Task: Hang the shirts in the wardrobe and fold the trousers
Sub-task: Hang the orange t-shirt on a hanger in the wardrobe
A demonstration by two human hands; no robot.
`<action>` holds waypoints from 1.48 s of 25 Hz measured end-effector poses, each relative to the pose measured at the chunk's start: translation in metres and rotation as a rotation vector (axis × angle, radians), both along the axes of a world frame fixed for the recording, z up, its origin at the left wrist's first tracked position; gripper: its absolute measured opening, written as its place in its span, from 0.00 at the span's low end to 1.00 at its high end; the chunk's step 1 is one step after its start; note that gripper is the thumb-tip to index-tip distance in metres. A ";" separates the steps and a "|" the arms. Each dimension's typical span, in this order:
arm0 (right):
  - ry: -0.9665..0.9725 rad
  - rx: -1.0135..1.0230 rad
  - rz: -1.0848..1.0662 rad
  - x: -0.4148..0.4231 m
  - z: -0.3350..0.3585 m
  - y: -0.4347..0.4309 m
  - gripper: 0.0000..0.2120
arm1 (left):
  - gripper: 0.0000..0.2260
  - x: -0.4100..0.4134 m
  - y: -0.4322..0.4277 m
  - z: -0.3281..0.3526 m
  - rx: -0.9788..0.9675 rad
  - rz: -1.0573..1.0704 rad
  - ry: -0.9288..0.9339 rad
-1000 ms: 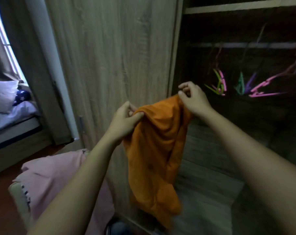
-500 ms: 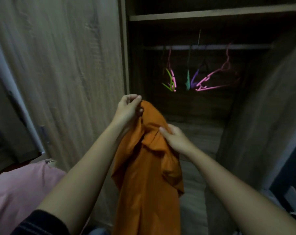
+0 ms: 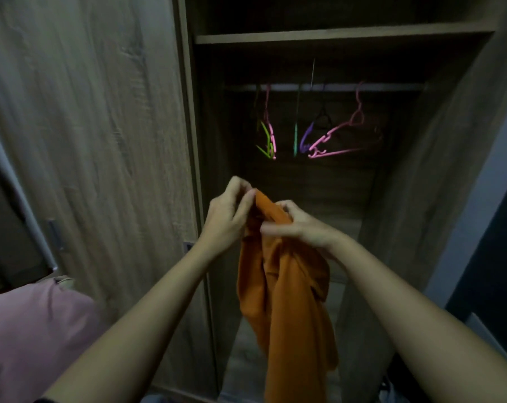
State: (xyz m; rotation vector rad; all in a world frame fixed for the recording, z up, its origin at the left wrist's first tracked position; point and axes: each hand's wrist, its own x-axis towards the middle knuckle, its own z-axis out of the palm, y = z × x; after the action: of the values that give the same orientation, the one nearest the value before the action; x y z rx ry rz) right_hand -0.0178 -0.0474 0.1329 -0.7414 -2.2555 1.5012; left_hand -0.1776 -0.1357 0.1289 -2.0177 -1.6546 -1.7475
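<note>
Progress status: early stage. The rail point(image 3: 327, 87) inside the open wardrobe point(image 3: 345, 36) carries only bare hangers point(image 3: 333, 144) in pink, green and purple; no garment hangs from any of them. No folded trousers are in view. A pink cloth point(image 3: 28, 330) lies in a heap at the lower left, beside the wardrobe door point(image 3: 86, 126), and is judged to be awaiting its turn.

Item in hand: the orange garment point(image 3: 287, 301), judged to be a shirt, is held in the air in front of the wardrobe opening, below the hangers and well apart from them. It is not on a hanger.

Grip: the left hand point(image 3: 229, 219) pinches the topmost fold of the fabric between thumb and fingertips. The right hand point(image 3: 301, 228), just beside it, has its fingers curled into the bunched cloth; its fingertips are blurred.

Orientation: the long axis runs vertically. The gathered upper end sits at the hands; the free end hangs straight down past the lower edge of the view. The cloth is twisted into loose folds, so which end is the collar cannot be told.

Remaining, as judged: find the collar, fit a hanger, hook it on the rail, then handle the other items.
</note>
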 end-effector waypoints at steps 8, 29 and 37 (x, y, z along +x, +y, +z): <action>0.281 0.257 -0.188 0.031 -0.008 -0.002 0.10 | 0.11 0.028 0.014 -0.001 -0.211 -0.062 0.096; 0.225 0.285 -0.497 0.113 0.017 0.037 0.13 | 0.12 0.038 0.030 -0.040 -0.198 0.575 0.207; 0.268 0.121 -0.361 0.080 0.019 0.031 0.12 | 0.18 0.073 0.054 -0.087 -0.591 -0.194 0.111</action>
State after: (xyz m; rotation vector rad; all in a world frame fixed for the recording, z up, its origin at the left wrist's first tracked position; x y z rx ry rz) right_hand 0.0621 -0.0160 0.1514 -0.8061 -1.8770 1.2039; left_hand -0.1043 -0.0818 0.0416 -2.5227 -2.1924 -1.2426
